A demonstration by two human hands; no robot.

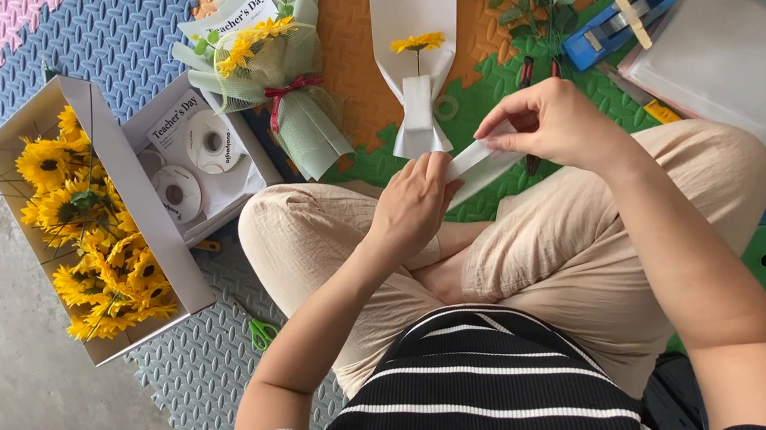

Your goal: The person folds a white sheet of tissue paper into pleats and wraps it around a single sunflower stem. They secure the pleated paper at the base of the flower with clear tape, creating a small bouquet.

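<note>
White ribbon (479, 166) stretched between raised left hand (412, 204) and right hand (547, 120).

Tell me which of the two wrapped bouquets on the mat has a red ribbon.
The fuller bouquet next to the open box, with several yellow flowers in pale green wrap. The white-wrapped bouquet holds a single sunflower and a white bow.

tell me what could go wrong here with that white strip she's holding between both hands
The white strip is pinched between the left hand and right hand in mid-air, so it could crease or twist. The finished single-flower wrap lies close below and might get knocked. The green scissors sit near the knee, easy to lean on.
</note>
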